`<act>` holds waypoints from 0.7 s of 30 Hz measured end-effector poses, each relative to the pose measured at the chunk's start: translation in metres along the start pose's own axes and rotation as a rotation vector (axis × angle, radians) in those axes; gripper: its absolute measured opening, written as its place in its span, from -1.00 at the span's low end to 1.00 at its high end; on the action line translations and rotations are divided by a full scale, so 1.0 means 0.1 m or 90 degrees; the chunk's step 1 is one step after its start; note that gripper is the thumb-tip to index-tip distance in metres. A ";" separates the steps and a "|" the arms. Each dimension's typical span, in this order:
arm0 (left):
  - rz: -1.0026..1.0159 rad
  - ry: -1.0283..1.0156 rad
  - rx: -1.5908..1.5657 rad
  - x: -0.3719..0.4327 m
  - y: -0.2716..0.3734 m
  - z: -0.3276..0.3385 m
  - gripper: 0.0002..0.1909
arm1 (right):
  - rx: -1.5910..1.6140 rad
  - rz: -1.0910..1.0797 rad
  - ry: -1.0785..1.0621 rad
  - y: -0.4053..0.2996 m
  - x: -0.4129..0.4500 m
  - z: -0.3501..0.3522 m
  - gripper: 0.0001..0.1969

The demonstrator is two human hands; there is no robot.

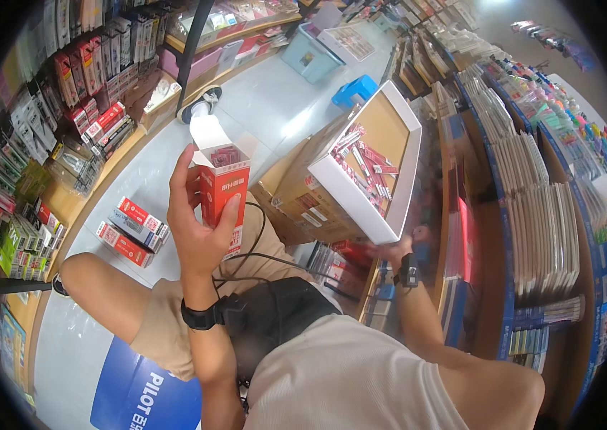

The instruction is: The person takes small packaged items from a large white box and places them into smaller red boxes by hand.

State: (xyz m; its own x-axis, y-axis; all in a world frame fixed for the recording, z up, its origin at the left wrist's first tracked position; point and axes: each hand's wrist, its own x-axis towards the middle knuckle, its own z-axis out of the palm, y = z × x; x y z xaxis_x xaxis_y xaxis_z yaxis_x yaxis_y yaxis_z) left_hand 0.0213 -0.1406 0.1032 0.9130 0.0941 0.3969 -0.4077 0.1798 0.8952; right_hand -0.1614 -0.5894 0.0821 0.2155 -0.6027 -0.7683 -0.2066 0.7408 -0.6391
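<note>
My left hand (201, 231) grips an upright red-and-white carton (224, 183) with its thumb across the front. The carton's white top flap (211, 131) stands up, and small red packets (225, 156) show inside. Low at the near corner of a shallow white box tray (370, 228) is my right hand (397, 251), slightly blurred; its fingers are partly hidden, so its grip is unclear. Slim red-and-white packets (370, 164) lie loosely heaped in the tray. Beneath the tilted-looking tray is a brown cardboard box (301, 207).
Small red-and-white cartons (131, 231) lie on the floor by my left knee. Left stands a shelf of packaged stationery (83, 123); right, racks of notebooks (542, 242). A blue plastic object (354, 91) and a pale blue bin (311, 54) stand beyond. A black cable (263, 255) crosses my lap.
</note>
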 end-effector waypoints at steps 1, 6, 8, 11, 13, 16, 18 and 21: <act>0.000 -0.004 0.005 0.00 0.01 -0.02 -0.16 | 0.036 0.088 -0.004 0.14 0.14 -0.02 -0.25; 0.021 -0.212 -0.064 -0.15 0.10 0.22 -0.12 | 0.115 0.148 0.025 0.88 1.79 -0.76 -0.37; 0.075 -0.357 -0.034 -0.10 0.13 0.35 -0.16 | 0.060 0.146 -0.032 1.05 2.07 -0.81 -0.41; 0.012 -0.569 -0.072 -0.02 0.30 0.81 -0.25 | 0.056 0.132 -0.059 1.32 2.19 -0.68 -0.42; 0.062 -0.644 -0.119 -0.04 0.25 1.22 -0.27 | 0.072 0.127 -0.080 1.47 2.24 -0.43 -0.43; 0.043 -0.759 -0.035 -0.10 0.24 1.67 -0.24 | 0.107 0.109 -0.099 1.53 2.28 -0.21 -0.44; -0.115 -0.917 0.009 -0.10 0.25 1.86 -0.22 | 0.136 0.099 -0.109 1.56 2.31 -0.12 -0.45; -0.114 -0.952 -0.012 -0.07 0.14 1.94 -0.20 | 0.181 0.094 -0.133 1.63 2.32 0.11 -0.46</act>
State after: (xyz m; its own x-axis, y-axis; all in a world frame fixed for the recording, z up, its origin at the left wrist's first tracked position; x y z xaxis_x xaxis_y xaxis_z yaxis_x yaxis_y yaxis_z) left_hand 0.0113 -0.3288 0.1519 0.1163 -0.9846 0.1305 -0.2817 0.0933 0.9550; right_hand -0.1340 -0.6053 -0.1998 0.3990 -0.4316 -0.8090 0.0162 0.8855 -0.4644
